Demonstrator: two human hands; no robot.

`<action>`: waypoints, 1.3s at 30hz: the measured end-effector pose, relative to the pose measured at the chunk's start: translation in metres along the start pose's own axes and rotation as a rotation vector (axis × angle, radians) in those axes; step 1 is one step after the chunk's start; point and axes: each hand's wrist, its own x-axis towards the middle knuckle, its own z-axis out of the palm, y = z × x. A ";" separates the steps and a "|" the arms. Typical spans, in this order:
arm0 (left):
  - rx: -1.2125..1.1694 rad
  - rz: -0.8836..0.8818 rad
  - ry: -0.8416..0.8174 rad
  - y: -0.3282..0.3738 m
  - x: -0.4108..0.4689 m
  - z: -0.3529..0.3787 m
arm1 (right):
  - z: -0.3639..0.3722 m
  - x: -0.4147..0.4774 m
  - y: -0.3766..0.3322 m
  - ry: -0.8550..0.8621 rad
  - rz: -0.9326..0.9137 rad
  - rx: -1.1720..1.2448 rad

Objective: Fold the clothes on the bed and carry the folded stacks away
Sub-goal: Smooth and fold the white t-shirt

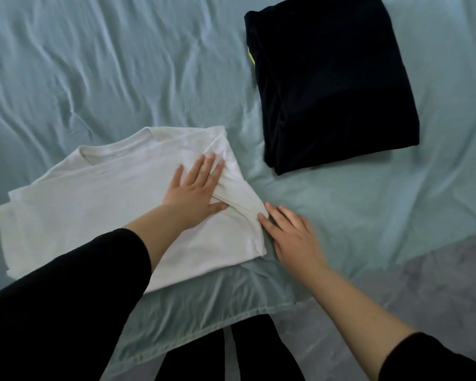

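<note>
The left hand (195,188) is pressing flat, fingers spread, on the white T-shirt (94,204) by the bed's (176,320) near edge. The right hand (291,237), fingers straight, is touching its folded side. I'd be pinning that fold while squaring the loose edge.

Dressed in black from sleeves to trousers, seen from above.
Clad in a plain, matte black long-sleeved top: left sleeve (66,292) wide and loose, ending in a soft rounded edge partway along the forearm; right sleeve (434,358) ending higher up, leaving more forearm uncovered. Bare left hand (195,188) and right hand (291,237). Lower down, black trousers (259,353), two plain legs parted by a narrow gap.
</note>
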 end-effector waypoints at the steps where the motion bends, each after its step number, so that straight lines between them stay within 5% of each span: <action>1: 0.003 0.005 0.005 -0.001 0.000 0.002 | -0.003 0.000 -0.001 -0.011 0.000 -0.010; 7: -0.186 -0.007 0.130 -0.006 -0.029 0.004 | -0.032 0.012 -0.037 -0.042 0.012 0.115; 11: -0.544 -0.169 0.194 -0.024 -0.081 0.027 | -0.032 0.032 -0.079 -0.255 -0.031 0.182; 19: -1.239 -0.835 0.530 -0.101 -0.182 0.083 | 0.001 0.080 -0.189 -0.544 -0.133 0.189; 26: -1.385 -1.365 0.711 -0.162 -0.215 0.125 | 0.025 0.117 -0.288 -0.617 -0.252 0.182; 35: -1.738 -1.192 0.830 -0.195 -0.216 0.136 | 0.046 0.122 -0.348 -0.640 -0.435 -0.220; 39: -2.026 -1.194 0.858 -0.192 -0.233 0.155 | 0.040 0.125 -0.348 -0.656 -0.444 -0.207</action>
